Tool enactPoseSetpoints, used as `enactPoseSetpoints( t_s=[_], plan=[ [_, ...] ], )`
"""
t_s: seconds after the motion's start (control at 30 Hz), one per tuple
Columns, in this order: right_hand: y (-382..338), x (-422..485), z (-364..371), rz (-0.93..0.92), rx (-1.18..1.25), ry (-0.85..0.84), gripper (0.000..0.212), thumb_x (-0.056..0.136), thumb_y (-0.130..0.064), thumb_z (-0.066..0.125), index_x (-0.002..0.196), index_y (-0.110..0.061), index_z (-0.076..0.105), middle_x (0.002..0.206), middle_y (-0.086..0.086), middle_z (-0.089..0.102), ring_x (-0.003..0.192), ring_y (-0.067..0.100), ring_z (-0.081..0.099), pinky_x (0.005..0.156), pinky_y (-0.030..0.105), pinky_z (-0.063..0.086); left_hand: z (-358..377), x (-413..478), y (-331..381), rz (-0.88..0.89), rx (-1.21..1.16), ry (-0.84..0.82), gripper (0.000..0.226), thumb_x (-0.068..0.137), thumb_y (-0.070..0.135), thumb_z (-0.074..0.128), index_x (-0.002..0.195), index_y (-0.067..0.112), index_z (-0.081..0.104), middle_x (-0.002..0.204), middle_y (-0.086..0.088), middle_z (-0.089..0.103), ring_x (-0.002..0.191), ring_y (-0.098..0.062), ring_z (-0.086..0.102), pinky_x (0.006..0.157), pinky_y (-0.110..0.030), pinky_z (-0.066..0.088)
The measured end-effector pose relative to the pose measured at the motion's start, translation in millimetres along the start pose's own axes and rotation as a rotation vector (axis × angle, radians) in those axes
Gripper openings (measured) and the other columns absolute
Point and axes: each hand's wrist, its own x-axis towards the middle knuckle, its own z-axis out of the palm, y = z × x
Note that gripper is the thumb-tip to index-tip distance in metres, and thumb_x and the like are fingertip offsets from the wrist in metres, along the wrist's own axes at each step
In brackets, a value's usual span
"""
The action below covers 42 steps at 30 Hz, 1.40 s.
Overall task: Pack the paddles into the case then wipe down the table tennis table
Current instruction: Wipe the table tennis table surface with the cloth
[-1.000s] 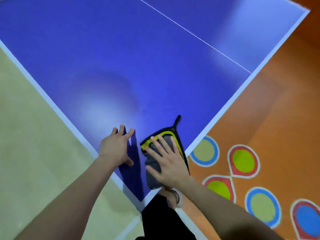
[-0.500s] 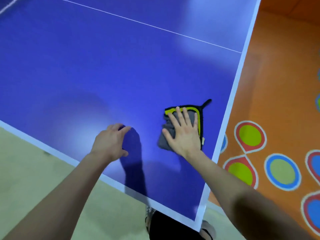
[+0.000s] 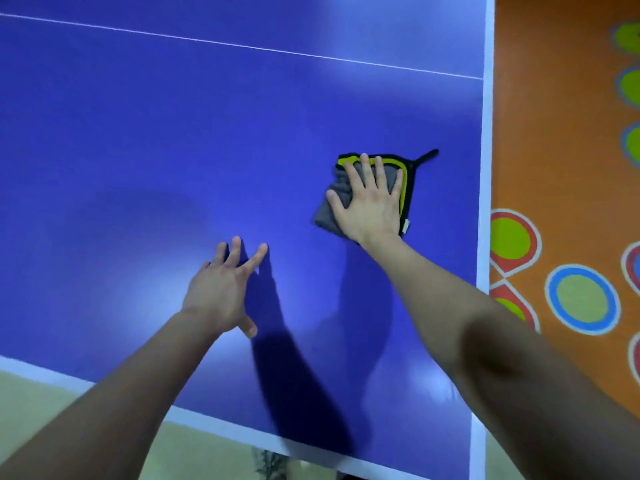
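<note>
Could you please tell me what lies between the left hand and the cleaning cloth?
Only bare blue table tennis table, crossed by a shadow, separates the left hand from the cleaning cloth in the head view.

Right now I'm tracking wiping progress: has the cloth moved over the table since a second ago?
Yes. The cloth, under the right hand, slid from the table's near corner along the right edge toward the thin white line.

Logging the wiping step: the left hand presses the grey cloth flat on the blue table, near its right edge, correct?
No: the head view shows the right hand pressing the grey cloth; the left hand holds nothing.
</note>
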Motion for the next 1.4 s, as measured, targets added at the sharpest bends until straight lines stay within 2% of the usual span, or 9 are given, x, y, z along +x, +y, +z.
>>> enactPoseSetpoints(
  t_s=[0.23, 0.37, 0.43, 0.5, 0.6, 0.7, 0.8, 1.07, 1.4],
  plan=[
    [-12.3, -129.3, -10.9, -0.119, 0.014, 0.003, 0.073, 0.108, -0.067, 0.041, 0.17, -0.029, 0.037, 0.183, 0.002, 0.015, 0.17, 0.024, 0.007, 0.133, 0.065, 0.009, -14.0, 8.0, -8.7, 0.069, 0.145, -0.033, 0.155, 0.054, 0.078, 0.09, 0.168, 0.043, -0.009, 0.168, -0.006, 0.019, 0.147, -0.027, 0.036, 0.075, -0.035, 0.047],
    [-18.5, -235.2, -21.7, -0.138, 0.008, -0.066, 0.073, 0.106, -0.065, 0.052, 0.17, -0.033, 0.037, 0.183, -0.004, 0.012, 0.169, 0.022, 0.011, 0.131, 0.066, 0.018, -47.6, 34.7, -25.8, 0.165, 0.149, 0.096, 0.109, 0.07, 0.065, 0.089, 0.161, 0.043, 0.034, 0.127, 0.008, 0.061, 0.118, -0.02, 0.061, 0.079, -0.034, 0.051],
    [-23.1, -221.4, -17.7, -0.074, -0.018, -0.065, 0.072, 0.105, -0.066, 0.052, 0.168, -0.033, 0.04, 0.183, -0.004, 0.013, 0.169, 0.021, 0.011, 0.131, 0.066, 0.017, -57.4, 48.5, -33.6, 0.18, 0.124, 0.161, 0.12, 0.065, 0.066, 0.092, 0.163, 0.039, 0.029, 0.148, 0.003, 0.051, 0.14, -0.023, 0.048, 0.102, -0.038, 0.05],
    [-35.9, -167.6, -9.5, 0.043, -0.042, -0.007, 0.071, 0.106, -0.067, 0.049, 0.168, -0.033, 0.041, 0.183, -0.002, 0.015, 0.17, 0.022, 0.008, 0.132, 0.067, 0.013, -58.6, 62.2, -35.8, 0.178, 0.13, 0.094, 0.149, 0.056, 0.069, 0.096, 0.169, 0.037, 0.004, 0.174, -0.009, 0.016, 0.161, -0.032, 0.017, 0.124, -0.047, 0.032],
    [-61.6, -58.7, 7.1, 0.274, -0.041, 0.079, 0.074, 0.106, -0.069, 0.038, 0.17, -0.031, 0.037, 0.183, 0.003, 0.016, 0.17, 0.026, 0.006, 0.131, 0.069, 0.006, -49.4, 81.5, -37.0, 0.222, 0.158, -0.017, 0.164, 0.054, 0.066, 0.098, 0.168, 0.034, -0.016, 0.177, -0.012, -0.014, 0.164, -0.04, -0.004, 0.128, -0.055, 0.023],
    [-81.9, 19.2, 12.7, 0.403, -0.02, 0.068, 0.077, 0.104, -0.07, 0.03, 0.171, -0.032, 0.034, 0.183, 0.006, 0.014, 0.17, 0.031, 0.003, 0.13, 0.07, 0.0, -43.7, 89.0, -41.1, 0.265, 0.155, -0.033, 0.165, 0.054, 0.068, 0.097, 0.168, 0.035, -0.018, 0.177, -0.011, -0.016, 0.164, -0.039, -0.005, 0.127, -0.052, 0.027],
    [-76.5, 8.2, 11.8, 0.339, -0.01, 0.074, 0.074, 0.106, -0.068, 0.032, 0.17, -0.031, 0.036, 0.183, 0.006, 0.015, 0.17, 0.03, 0.005, 0.132, 0.067, 0.002, -44.0, 89.6, -44.2, 0.278, 0.14, -0.02, 0.165, 0.053, 0.071, 0.096, 0.168, 0.036, -0.018, 0.177, -0.01, -0.015, 0.164, -0.038, -0.006, 0.126, -0.053, 0.032],
    [-66.5, -286.9, -19.3, 0.476, -0.02, 0.017, 0.074, 0.106, -0.059, 0.052, 0.171, -0.031, 0.033, 0.183, 0.001, 0.01, 0.17, 0.026, 0.009, 0.13, 0.069, 0.015, -46.7, 85.0, -42.6, 0.302, 0.216, 0.017, 0.166, 0.052, 0.08, 0.091, 0.167, 0.033, -0.021, 0.178, -0.01, -0.01, 0.165, -0.038, -0.001, 0.114, -0.048, 0.047],
    [-84.9, -35.4, 4.0, 0.644, -0.003, 0.095, 0.075, 0.104, -0.061, 0.034, 0.171, -0.028, 0.033, 0.182, 0.012, 0.015, 0.169, 0.037, 0.003, 0.128, 0.072, 0.001, -41.0, 88.1, -37.8, 0.289, 0.214, 0.013, 0.166, 0.052, 0.071, 0.097, 0.168, 0.031, -0.015, 0.177, -0.015, -0.007, 0.163, -0.042, 0.0, 0.111, -0.051, 0.046]
  ],
)
